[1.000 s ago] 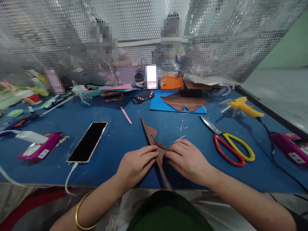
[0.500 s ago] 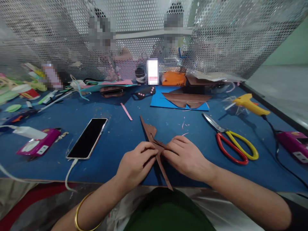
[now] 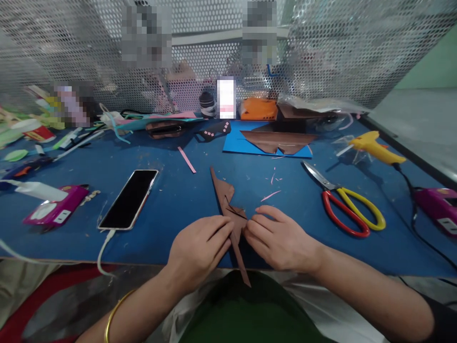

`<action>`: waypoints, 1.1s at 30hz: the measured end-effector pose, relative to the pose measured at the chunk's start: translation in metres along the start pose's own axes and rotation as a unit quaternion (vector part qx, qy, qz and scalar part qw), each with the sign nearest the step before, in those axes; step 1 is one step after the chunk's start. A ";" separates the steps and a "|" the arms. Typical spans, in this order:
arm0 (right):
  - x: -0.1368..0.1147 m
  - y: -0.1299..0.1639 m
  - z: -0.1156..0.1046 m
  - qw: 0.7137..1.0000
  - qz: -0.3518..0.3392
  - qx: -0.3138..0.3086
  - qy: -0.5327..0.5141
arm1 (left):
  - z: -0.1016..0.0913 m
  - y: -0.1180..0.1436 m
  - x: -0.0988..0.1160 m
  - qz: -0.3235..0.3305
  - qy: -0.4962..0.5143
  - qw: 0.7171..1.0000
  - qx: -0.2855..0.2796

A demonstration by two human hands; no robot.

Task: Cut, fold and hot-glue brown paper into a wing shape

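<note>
A blue tabletop fills the view, backed by a perforated metal screen with people's blurred shapes behind it. Near the front edge, at the centre, two bare hands meet over a long brown paper cutout that lies flat, its pointed tip reaching away from the person and its narrow tail running past the tabletop's front edge towards the person's body. The left hand has its grip pinched on the cutout's left side at the narrow waist; the right hand has its grip pressed together on the right side of the same spot, fingertips nearly touching those of the left. The cutout looks thin, light and floppy, easy to crease or tear at its slim tail and at the dark slits near the waist, so it is best held there with both hands, close together. Right of the hands, well apart, lie red and yellow scissors and, farther back, a yellow glue gun. Left lies a dark phone on a white cable. At the back, a blue sheet carries another brown cutout. A pink strip and pink scraps dot the surface.
</note>
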State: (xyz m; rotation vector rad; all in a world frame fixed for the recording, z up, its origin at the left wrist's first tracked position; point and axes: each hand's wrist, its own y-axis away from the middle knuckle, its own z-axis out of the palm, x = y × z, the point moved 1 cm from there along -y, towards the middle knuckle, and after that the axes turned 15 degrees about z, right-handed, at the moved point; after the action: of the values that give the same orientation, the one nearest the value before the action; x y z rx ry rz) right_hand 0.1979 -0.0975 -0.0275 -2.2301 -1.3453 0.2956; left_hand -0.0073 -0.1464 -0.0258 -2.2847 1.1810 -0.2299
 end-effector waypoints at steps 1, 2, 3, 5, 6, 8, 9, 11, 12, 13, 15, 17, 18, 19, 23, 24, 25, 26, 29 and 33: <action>0.000 -0.001 0.000 1.000 0.002 -0.001 -0.004 | 0.000 0.001 0.002 0.018 -0.016 1.000 0.008; 0.000 -0.001 0.000 1.000 0.002 -0.001 -0.008 | 0.000 0.003 0.003 0.035 -0.028 0.999 0.014; 0.000 -0.002 0.001 1.000 0.003 0.000 -0.012 | 0.000 0.004 0.005 0.052 -0.034 0.998 0.017; 0.000 -0.004 0.001 1.000 0.002 -0.004 -0.020 | 0.001 0.007 0.006 0.079 -0.035 0.996 0.016; 0.000 -0.004 0.001 1.000 0.001 -0.006 -0.023 | 0.001 0.009 0.007 0.087 -0.034 0.995 0.016; 0.001 -0.004 0.001 1.000 0.006 -0.007 -0.029 | 0.003 0.011 0.007 0.096 -0.030 0.995 0.016; 0.001 -0.004 0.001 0.999 0.012 -0.008 -0.033 | 0.003 0.012 0.007 0.093 -0.025 0.995 0.017; 0.003 -0.003 0.003 0.998 0.033 -0.018 -0.044 | 0.005 0.014 0.006 0.076 -0.009 0.997 0.018; 0.003 -0.003 0.004 0.997 0.046 -0.026 -0.053 | 0.006 0.014 0.005 0.065 0.002 0.998 0.019; 0.004 -0.002 0.005 0.996 0.058 -0.034 -0.064 | 0.006 0.014 0.004 0.055 0.013 0.998 0.021; 0.006 -0.003 0.007 0.991 0.082 -0.047 -0.090 | 0.006 0.013 0.003 0.040 0.028 0.998 0.026; 0.008 -0.006 0.008 0.987 0.095 -0.057 -0.113 | 0.005 0.011 0.002 0.030 0.034 0.998 0.032; 0.010 -0.008 0.008 0.985 0.099 -0.062 -0.123 | 0.003 0.010 0.002 0.024 0.036 0.998 0.036; 0.011 -0.010 0.008 0.984 0.100 -0.068 -0.132 | 0.002 0.009 0.001 0.017 0.039 0.998 0.037; 0.013 -0.017 0.009 0.981 0.081 -0.080 -0.159 | -0.002 0.006 0.000 -0.025 0.065 0.997 0.034; 0.013 -0.018 0.010 0.981 0.077 -0.079 -0.160 | -0.002 0.006 -0.001 -0.040 0.073 0.996 0.031; 0.012 -0.019 0.011 0.981 0.075 -0.076 -0.160 | -0.002 0.006 -0.001 -0.054 0.081 0.995 0.027; 0.012 -0.019 0.012 0.981 0.076 -0.073 -0.161 | -0.002 0.006 -0.002 -0.067 0.089 0.993 0.024; 0.011 -0.019 0.016 0.978 0.094 -0.071 -0.169 | -0.001 0.005 -0.005 -0.100 0.113 0.988 0.024; 0.012 -0.018 0.019 0.969 0.126 -0.069 -0.200 | -0.002 0.004 -0.007 -0.111 0.127 0.985 0.029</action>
State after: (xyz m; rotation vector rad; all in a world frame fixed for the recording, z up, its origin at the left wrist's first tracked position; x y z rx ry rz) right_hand 0.1822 -0.0747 -0.0332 -2.5575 -1.3054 0.8036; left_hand -0.0154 -0.1438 -0.0255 -2.3852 1.0209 -0.6470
